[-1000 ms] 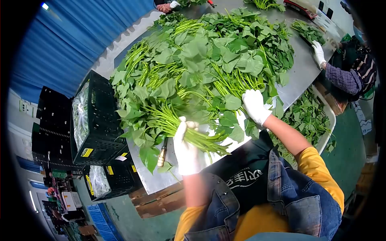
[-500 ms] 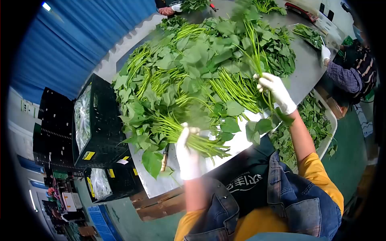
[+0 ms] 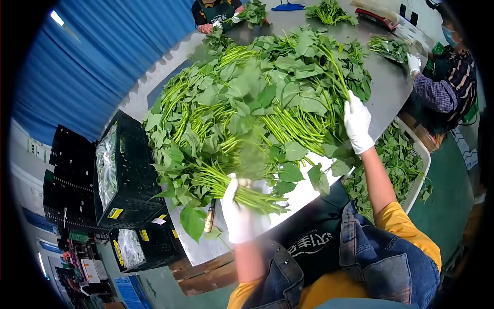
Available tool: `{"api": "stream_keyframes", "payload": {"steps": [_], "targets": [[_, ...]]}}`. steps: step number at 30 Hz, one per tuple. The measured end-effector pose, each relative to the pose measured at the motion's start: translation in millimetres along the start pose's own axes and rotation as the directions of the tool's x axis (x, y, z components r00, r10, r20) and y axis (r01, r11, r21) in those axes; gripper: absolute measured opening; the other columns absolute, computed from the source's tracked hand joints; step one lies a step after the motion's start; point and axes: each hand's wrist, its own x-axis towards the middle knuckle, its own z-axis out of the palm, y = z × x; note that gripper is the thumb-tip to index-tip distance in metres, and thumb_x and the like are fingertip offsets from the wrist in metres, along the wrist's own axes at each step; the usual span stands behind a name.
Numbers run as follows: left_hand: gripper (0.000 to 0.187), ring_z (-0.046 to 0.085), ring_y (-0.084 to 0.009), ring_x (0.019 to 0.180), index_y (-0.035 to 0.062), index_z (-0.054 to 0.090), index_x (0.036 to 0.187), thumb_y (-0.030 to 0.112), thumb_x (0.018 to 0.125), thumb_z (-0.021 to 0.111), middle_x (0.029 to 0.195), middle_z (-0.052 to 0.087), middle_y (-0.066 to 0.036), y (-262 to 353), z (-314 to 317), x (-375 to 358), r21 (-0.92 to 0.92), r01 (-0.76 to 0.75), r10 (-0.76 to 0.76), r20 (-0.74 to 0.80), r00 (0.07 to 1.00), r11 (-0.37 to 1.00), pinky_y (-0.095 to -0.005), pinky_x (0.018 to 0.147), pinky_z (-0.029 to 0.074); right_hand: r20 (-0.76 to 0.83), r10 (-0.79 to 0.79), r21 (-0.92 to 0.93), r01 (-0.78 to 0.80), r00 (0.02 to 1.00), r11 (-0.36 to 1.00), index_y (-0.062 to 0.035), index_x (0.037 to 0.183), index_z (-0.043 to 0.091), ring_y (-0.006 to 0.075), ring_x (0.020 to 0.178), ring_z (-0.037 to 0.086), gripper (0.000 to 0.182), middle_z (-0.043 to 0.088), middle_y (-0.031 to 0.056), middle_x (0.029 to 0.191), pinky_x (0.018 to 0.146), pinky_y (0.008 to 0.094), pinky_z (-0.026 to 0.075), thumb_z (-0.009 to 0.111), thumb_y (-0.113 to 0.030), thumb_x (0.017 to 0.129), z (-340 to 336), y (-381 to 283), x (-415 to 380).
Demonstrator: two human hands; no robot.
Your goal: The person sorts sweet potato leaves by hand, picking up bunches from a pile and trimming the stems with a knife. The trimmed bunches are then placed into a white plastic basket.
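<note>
My left hand (image 3: 237, 213), in a white glove, is closed around a bunch of leafy green stems (image 3: 211, 180) near the table's front edge. The cut ends stick out to the right of the fist, and the leaves point left. My right hand (image 3: 358, 123), also gloved, is at the right side of a large heap of leafy greens (image 3: 288, 77). A few long stems (image 3: 337, 69) run up and left from its fingertips, which look closed on them; the fingers are partly hidden. Beside the left hand, a wooden-handled tool (image 3: 209, 219) lies on the table, partly under leaves.
Dark crates (image 3: 131, 170) with plastic-wrapped contents stand left of the metal table (image 3: 393, 85). A white bin (image 3: 423, 154) of loose greens is at the right. One co-worker (image 3: 218, 13) handles greens at the far side; another (image 3: 437, 87) holds a bagged bunch. A red scale (image 3: 375, 18) is at the back.
My right hand has lowered, and the stems it held upright now lean against the heap's right side. The left hand still grips its bunch. The view has tilted slightly upward.
</note>
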Motion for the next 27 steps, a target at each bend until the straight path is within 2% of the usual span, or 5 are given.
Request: {"api": "stream_keyframes", "payload": {"steps": [3,10,12,16,27], "targets": [[0.022,0.056,-0.0170,0.082,0.0057,0.055,0.107,0.011,0.087,0.064,0.081,0.059,-0.004,-1,2,2,-0.041,0.025,-0.026,-0.027,0.999,0.999,-0.0299,0.084,0.046,-0.133,0.188,0.678,-0.049,0.973,0.733,-0.0007,0.115,0.060,0.0157,0.093,0.062,0.027,0.064,0.0125,0.110,0.086,0.0296,0.047,0.054,-0.015,0.093,-26,-13,10],[0.025,0.062,-0.0204,0.087,-0.0011,0.050,0.112,0.012,0.091,0.056,0.094,0.057,-0.010,-7,16,1,0.073,0.052,-0.052,0.001,0.999,0.996,-0.0362,0.077,0.051,0.290,-0.329,0.701,0.035,0.899,0.712,0.0038,0.100,0.065,0.0108,0.071,0.061,0.022,0.068,0.0084,0.085,0.066,0.0222,0.046,0.052,-0.011,0.091,-27,-79,-34],[0.019,0.062,-0.0204,0.090,-0.0031,0.056,0.103,0.011,0.090,0.058,0.092,0.062,-0.010,-12,9,11,0.006,0.049,-0.050,0.017,0.999,0.999,-0.0329,0.084,0.049,0.448,-0.210,0.887,-0.462,0.869,-0.024,0.0052,0.100,0.065,0.0089,0.064,0.059,0.022,0.068,0.0083,0.085,0.059,0.0219,0.046,0.054,-0.011,0.090,-24,-103,-57],[0.023,0.063,-0.0185,0.092,-0.0038,0.057,0.110,0.003,0.088,0.060,0.100,0.065,-0.013,-20,-10,28,0.247,-0.073,0.034,0.159,0.987,0.966,-0.0290,0.081,0.050,0.770,-0.357,0.639,-0.629,0.529,0.443,0.0001,0.101,0.067,0.0067,0.059,0.057,0.020,0.067,0.0032,0.078,0.056,0.0206,0.045,0.055,-0.011,0.088,-65,-135,-42],[0.022,0.060,-0.0140,0.072,0.0003,0.062,0.097,-0.005,0.077,0.069,0.084,0.063,-0.006,-27,27,31,0.316,-0.031,0.015,0.053,0.998,0.948,-0.0244,0.067,0.050,0.469,-0.651,0.763,0.097,0.597,0.639,-0.0044,0.091,0.066,0.0237,0.059,0.064,0.023,0.065,0.0111,0.069,0.056,0.0320,0.049,0.055,-0.024,0.090,-70,-126,-61]]}}
